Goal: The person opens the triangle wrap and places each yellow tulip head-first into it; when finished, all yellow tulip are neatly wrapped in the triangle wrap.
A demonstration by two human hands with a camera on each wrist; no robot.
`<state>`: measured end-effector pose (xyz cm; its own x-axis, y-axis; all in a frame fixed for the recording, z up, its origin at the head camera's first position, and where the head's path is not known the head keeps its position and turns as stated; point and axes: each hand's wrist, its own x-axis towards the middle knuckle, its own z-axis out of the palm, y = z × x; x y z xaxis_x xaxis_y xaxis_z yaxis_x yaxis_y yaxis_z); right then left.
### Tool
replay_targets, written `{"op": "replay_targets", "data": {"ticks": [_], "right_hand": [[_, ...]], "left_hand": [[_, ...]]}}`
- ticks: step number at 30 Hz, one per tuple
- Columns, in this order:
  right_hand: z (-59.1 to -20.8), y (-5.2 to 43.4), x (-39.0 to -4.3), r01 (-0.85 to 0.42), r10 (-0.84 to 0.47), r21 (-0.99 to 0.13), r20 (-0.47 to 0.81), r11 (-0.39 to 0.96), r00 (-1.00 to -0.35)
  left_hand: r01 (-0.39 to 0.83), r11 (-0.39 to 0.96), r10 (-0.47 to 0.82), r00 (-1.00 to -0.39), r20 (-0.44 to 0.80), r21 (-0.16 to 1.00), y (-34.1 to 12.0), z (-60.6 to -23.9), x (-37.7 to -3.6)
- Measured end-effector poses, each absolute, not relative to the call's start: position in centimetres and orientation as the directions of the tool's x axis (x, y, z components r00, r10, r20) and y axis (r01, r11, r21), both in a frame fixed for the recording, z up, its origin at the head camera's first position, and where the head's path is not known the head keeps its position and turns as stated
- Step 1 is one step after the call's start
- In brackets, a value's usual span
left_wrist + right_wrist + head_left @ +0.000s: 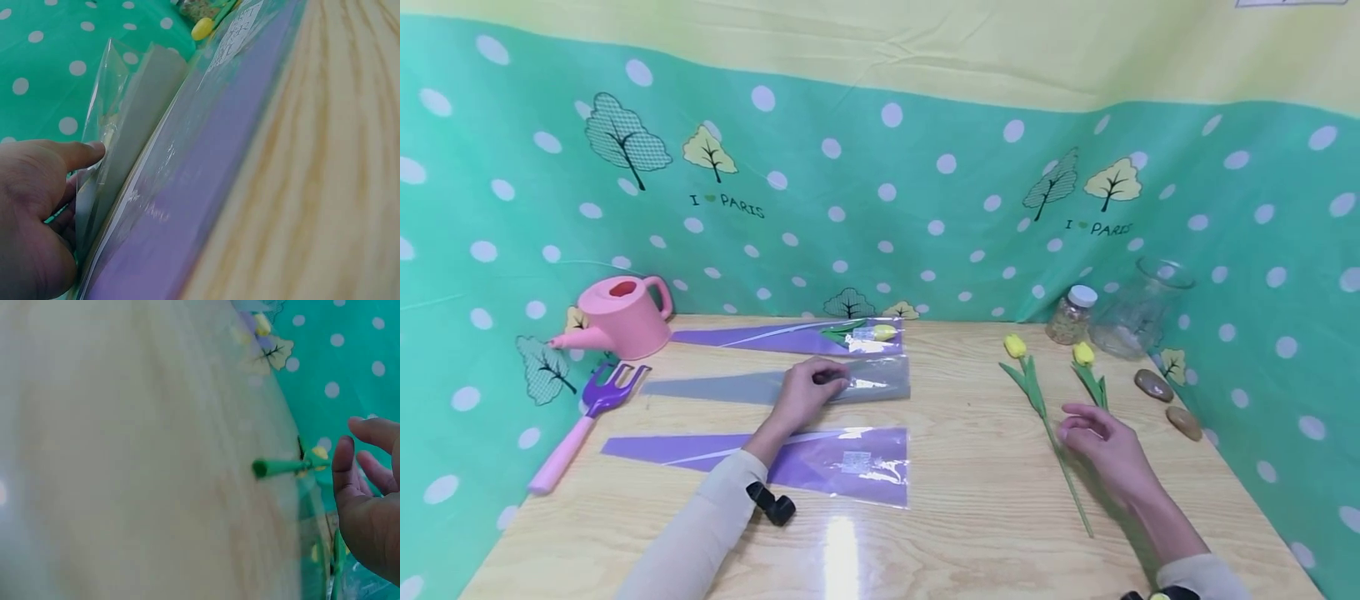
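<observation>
Backdrop: a green cloth [880, 208] with white dots and printed trees, yellow above, wraps round three sides of a pale wooden counter [970, 500].

Counter, head view: three flat cone sleeves lie side by side at the left. The far purple sleeve [775, 337] already contains a yellow tulip. The grey sleeve [737, 386] lies in the middle and the near purple sleeve [820, 458] lies closest to the person. The left hand [805, 392] rests on the grey sleeve near its wide end, fingers curled over the film. The right hand [1105, 446] hangs released, fingers relaxed, touching or just above the stem of a long tulip [1037, 408] that lies loose on the counter; contact cannot be told. A second tulip [1086, 367] lies just beyond it.

Left wrist view: the grip is clearer here, the thumb [84, 153] and fingers pinching the grey sleeve's lifted edge [134, 125], with a purple sleeve [187, 206] just beside it.

Right wrist view: blurred; the stem's cut end [275, 467] points toward the open palm [369, 500], with a gap visible between them.

Surroundings: a pink watering can [621, 317] and a purple fork [587, 421] at far left; a capped jar [1071, 315], a glass vase [1138, 308] and two stones [1168, 400] at far right. The left forearm crosses over the near purple sleeve.
</observation>
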<state>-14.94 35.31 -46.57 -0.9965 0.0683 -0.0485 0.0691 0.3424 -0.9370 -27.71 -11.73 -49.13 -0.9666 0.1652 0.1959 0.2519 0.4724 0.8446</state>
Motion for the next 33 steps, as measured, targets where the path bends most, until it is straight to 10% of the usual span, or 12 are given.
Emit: {"op": "replay_targets", "data": {"ticks": [9,20,33], "right_hand": [[-47.7,35.2,-14.5,0.229,0.136,-0.885,-0.189,0.405,-0.973],[-47.2,33.1,-15.2,0.234,0.258,-0.670,-0.066,0.704,-0.964],[-46.0,30.9,-16.1,0.266,0.210,-0.871,-0.193,0.414,-0.959]], "left_hand": [[0.268,0.479,0.176,-0.962,0.207,0.836,-11.8,-49.2,-27.7],[0.257,0.482,0.169,-0.965,0.199,0.838,-12.1,-49.2,-27.6],[0.272,0.483,0.172,-0.962,0.214,0.833,-12.0,-49.3,-27.5]]}}
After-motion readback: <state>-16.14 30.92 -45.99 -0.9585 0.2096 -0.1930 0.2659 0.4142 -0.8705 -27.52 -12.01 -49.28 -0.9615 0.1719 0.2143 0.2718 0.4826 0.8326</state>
